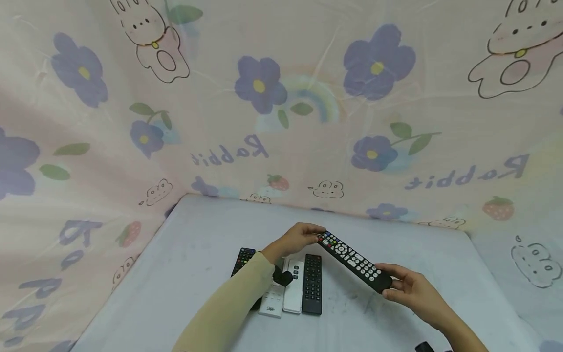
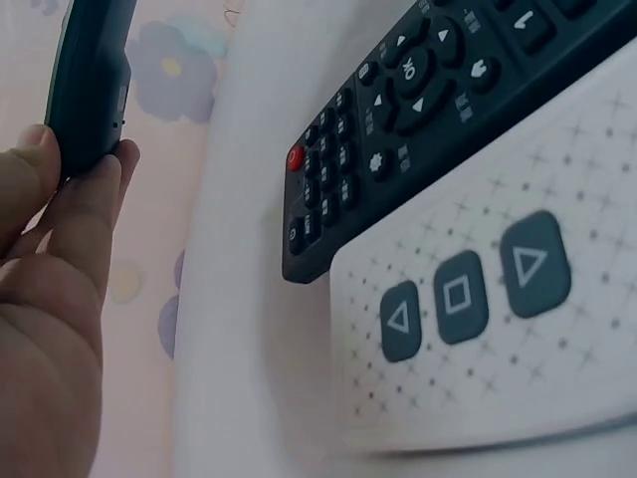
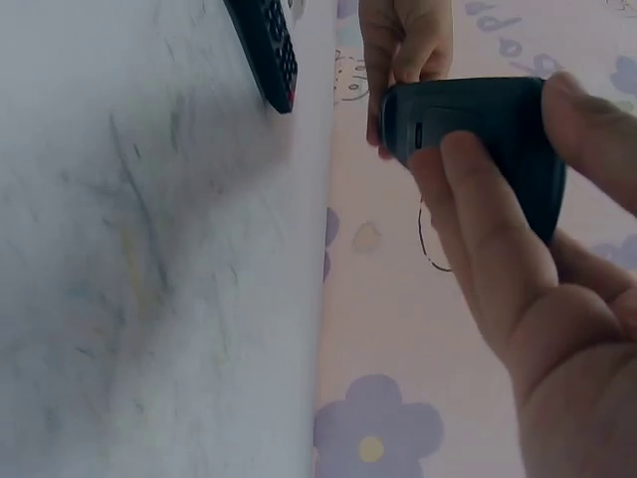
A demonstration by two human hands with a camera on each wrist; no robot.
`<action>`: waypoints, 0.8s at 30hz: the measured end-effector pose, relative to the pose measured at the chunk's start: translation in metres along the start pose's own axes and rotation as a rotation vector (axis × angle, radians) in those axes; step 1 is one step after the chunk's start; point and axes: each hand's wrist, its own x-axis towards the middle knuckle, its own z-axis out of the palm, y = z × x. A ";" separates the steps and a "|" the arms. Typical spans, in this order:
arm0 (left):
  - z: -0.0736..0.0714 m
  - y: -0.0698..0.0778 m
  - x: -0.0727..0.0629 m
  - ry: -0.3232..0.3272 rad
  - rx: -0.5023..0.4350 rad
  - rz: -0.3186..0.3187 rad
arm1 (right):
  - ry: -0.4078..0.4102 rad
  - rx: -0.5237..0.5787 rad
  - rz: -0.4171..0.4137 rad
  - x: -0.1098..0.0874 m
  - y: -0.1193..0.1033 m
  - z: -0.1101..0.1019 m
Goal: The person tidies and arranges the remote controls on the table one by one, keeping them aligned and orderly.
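Note:
A black remote control point(image 1: 355, 260) with white buttons is held above the table between both hands, tilted so its right end sits lower. My left hand point(image 1: 300, 237) pinches its far end; in the left wrist view the thumb and fingers point(image 2: 85, 214) grip the dark casing from either side. At the near end, my right hand point(image 1: 413, 292) holds it with the thumb on one edge and fingers point(image 3: 493, 199) against its back, where a battery cover shows. Left of it lie another black remote point(image 1: 313, 288) and a white remote point(image 1: 293, 289), side by side.
A second white remote point(image 1: 271, 300) and a black remote with coloured buttons point(image 1: 243, 259) lie further left, partly hidden by the left sleeve point(image 1: 228, 305). The white-covered table point(image 1: 198, 230) meets a printed cloth curtain point(image 1: 299, 137) at its back and sides.

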 end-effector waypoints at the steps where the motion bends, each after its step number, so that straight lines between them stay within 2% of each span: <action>1: 0.001 0.000 0.001 -0.007 0.013 -0.002 | -0.002 0.015 0.004 -0.001 0.000 0.002; 4: 0.002 -0.001 0.003 -0.027 0.026 -0.005 | 0.001 0.030 0.020 -0.005 -0.001 0.007; 10: 0.004 -0.002 0.007 -0.067 -0.037 -0.008 | 0.026 0.041 0.069 -0.009 -0.005 0.017; 13: 0.005 -0.001 0.009 -0.079 -0.029 0.004 | 0.055 0.035 0.113 -0.007 -0.006 0.025; 17: 0.007 0.001 0.012 -0.060 -0.004 0.006 | 0.121 -0.002 0.176 -0.004 -0.007 0.037; 24: 0.014 -0.001 0.016 -0.017 -0.015 -0.045 | 0.238 -0.078 0.304 0.003 -0.007 0.059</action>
